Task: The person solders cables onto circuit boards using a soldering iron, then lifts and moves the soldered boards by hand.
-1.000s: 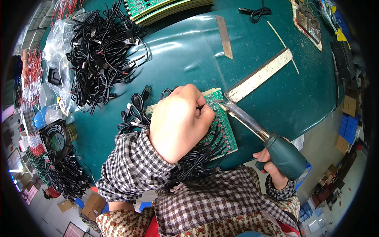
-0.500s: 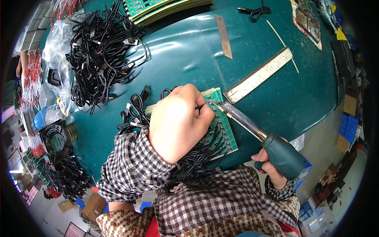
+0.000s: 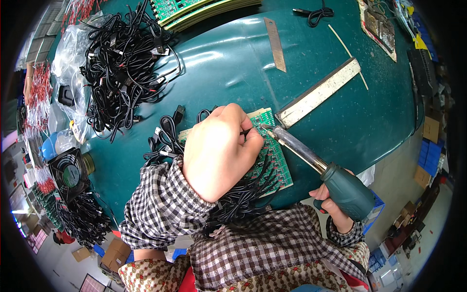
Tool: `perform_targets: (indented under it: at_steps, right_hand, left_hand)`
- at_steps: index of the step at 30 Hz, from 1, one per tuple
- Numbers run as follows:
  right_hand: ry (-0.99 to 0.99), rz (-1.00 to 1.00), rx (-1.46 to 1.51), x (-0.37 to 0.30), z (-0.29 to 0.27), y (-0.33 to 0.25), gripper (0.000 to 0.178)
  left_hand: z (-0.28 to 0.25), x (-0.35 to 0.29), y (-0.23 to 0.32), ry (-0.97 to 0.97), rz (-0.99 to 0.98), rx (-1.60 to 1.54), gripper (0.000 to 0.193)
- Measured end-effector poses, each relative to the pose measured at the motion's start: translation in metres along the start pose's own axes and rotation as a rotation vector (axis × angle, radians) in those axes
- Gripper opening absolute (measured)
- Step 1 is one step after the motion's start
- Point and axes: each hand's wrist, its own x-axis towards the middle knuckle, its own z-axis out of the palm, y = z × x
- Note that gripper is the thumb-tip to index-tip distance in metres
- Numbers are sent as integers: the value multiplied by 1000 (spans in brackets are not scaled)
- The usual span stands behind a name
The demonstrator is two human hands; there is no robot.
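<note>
green board sits by the near edge of the counter; left hand pinches black wire, likely to steady it; right hand grips soldering iron.

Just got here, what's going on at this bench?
A person is working over a green circuit board. The left hand pinches a thin black lead above it. The right hand grips a green-handled soldering iron, its tip close to the left fingertips; whether it touches the lead or board is too small to tell. Black cables lie along the board's near side, and a big tangled cable pile sits farther off to the left.
</note>
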Motion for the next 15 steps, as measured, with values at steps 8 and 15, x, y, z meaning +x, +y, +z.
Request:
perform_targets:
  at_steps: [8, 15]
  right_hand:
    - [-61, -50, -70, 2, -8, 2, 50]
    - [-13, 76, -127, -2, 1, -10, 42]
  left_hand:
    - [0, 1, 0, -3, -1, 0, 10]
    - [1, 0, -1, 6, 2, -1, 11]
